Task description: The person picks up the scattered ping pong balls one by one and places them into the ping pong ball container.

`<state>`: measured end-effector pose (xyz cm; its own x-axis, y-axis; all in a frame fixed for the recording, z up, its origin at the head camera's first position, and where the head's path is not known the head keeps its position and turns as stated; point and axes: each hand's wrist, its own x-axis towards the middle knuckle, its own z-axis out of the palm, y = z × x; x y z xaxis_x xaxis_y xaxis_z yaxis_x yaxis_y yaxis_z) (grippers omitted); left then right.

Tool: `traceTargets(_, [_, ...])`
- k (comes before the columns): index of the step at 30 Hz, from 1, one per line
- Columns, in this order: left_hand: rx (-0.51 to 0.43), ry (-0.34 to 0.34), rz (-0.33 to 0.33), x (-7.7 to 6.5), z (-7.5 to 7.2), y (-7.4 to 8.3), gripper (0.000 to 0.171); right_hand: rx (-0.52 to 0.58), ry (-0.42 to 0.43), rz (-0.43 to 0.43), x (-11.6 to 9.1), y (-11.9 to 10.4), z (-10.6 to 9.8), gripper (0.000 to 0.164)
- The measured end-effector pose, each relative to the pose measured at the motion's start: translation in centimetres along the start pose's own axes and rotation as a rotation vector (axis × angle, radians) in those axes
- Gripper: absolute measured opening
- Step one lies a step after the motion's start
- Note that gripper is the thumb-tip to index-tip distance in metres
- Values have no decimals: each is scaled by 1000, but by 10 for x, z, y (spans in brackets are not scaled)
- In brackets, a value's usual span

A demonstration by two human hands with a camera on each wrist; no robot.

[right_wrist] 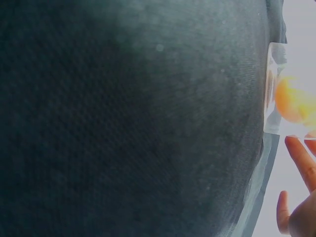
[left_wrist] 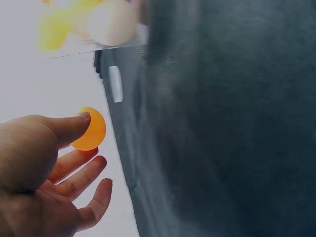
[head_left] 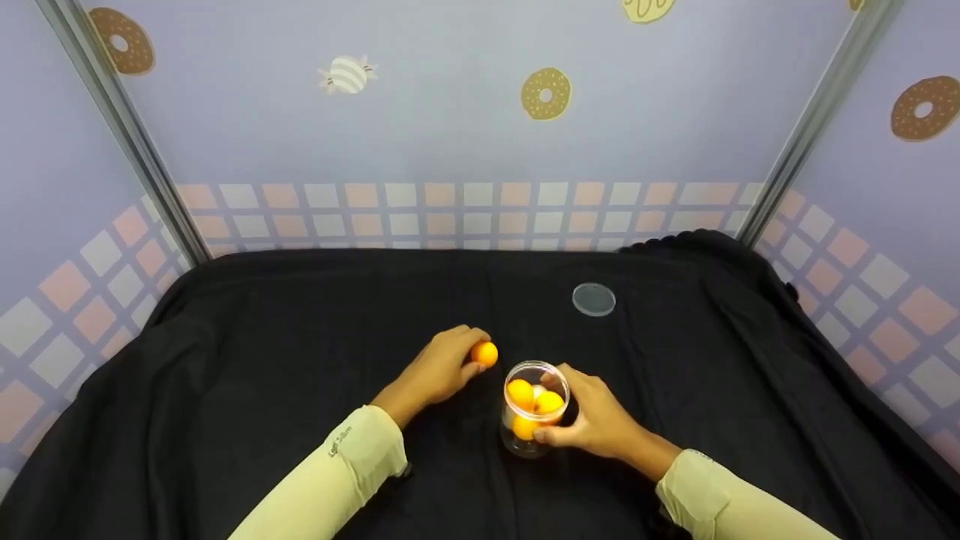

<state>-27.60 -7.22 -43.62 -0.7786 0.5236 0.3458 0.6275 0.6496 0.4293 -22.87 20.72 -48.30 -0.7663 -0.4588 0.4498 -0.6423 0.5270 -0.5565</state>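
An orange ping-pong ball (head_left: 485,354) is pinched between the thumb and fingers of my left hand (head_left: 444,364), just left of the jar's rim. In the left wrist view the same ball (left_wrist: 94,132) shows by the thumb tip, while the other fingers spread loosely. My right hand (head_left: 597,420) grips the side of a clear plastic jar (head_left: 519,448), which stands with its mouth uncovered. Inside the jar lie several orange balls (head_left: 520,393) and a whitish one. At the right edge of the right wrist view, fingers (right_wrist: 299,157) touch the jar.
A clear round lid (head_left: 594,299) lies flat on the black cloth (head_left: 360,300), beyond the jar and to its right. The cloth has folds toward both sides. Patterned walls (head_left: 450,135) stand behind and at both sides, joined by metal corner posts.
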Motion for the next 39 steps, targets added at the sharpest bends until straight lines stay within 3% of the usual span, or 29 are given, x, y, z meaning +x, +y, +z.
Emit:
traceTargets(9, [-6, -4, 15, 3, -23, 22, 34, 32, -12, 9, -1, 0, -1, 70])
traceTargets(19, [14, 8, 112, 1, -42, 60, 37, 32, -4, -19, 0, 0, 0, 69])
traceTargets(30, [40, -37, 197, -5, -40, 87, 36, 40, -7, -27, -1, 3, 1, 64])
traceTargets(39, [54, -65, 227, -7, -35, 97, 39, 42, -32, -19, 0, 1, 0, 60])
